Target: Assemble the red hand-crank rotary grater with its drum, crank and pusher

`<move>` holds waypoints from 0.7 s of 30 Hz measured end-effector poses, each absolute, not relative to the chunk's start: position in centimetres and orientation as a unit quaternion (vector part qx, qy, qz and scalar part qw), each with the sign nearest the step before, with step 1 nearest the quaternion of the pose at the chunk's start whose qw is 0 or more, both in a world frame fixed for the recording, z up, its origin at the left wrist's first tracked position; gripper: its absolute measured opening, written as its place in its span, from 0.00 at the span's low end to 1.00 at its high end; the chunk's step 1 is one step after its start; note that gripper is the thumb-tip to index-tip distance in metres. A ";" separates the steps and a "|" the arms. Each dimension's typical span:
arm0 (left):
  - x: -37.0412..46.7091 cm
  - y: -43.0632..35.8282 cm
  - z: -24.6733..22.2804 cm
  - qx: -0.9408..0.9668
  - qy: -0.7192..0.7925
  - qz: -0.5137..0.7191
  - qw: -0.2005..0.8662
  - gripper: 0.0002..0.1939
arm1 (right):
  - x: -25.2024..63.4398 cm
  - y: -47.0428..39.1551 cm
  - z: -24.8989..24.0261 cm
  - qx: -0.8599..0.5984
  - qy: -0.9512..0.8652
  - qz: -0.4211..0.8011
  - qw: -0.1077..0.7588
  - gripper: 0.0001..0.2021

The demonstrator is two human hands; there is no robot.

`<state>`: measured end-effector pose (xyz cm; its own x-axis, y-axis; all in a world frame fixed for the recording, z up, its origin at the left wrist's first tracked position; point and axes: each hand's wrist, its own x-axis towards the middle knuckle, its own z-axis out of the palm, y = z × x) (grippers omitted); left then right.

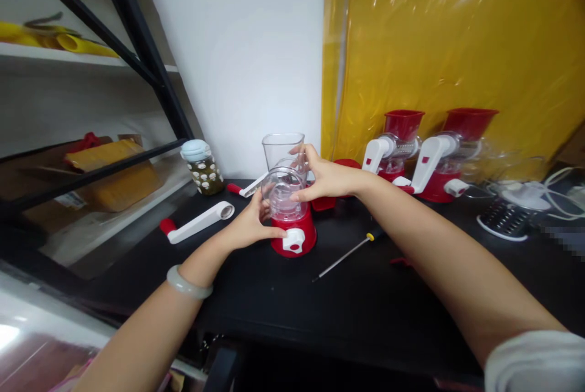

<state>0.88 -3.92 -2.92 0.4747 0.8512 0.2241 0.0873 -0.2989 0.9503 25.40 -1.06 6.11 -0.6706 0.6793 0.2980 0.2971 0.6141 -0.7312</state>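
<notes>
Rotary grater [282, 213], red base and clear body, stands upright on the black bench [274, 306], mid-view, between your two hands. Your left hand [250, 222] is half closed on its left side: fingers curled at the clear body, thumb tip at the white knob [294, 241] on the base. Your right hand [325, 178] is half closed too, gripping the clear body from the right, thumb lower, fingers up at the clear hopper [276, 149]; exact fingertip contact is hard to make out through the plastic.

White crank [201, 223] with red grip lies left of your left hand. Second crank [253, 188] lies behind, partly hidden. Lidded jar [204, 172], pale blue top, stands further back left. To your right, a screwdriver [345, 256] lies with its tip towards you, handle partly covered by your right forearm.

Farther right, two assembled graters [404, 127] with red hoppers stand before a yellow sheet [448, 32]; beyond them, a slotted drum [508, 221] rests near white cable [560, 200].
</notes>
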 end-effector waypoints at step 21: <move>0.9 -4.3 -3.0 0.716 0.341 0.400 0.459 0.60 | 24.2 -3.4 4.9 -0.376 -0.800 0.292 0.366 0.54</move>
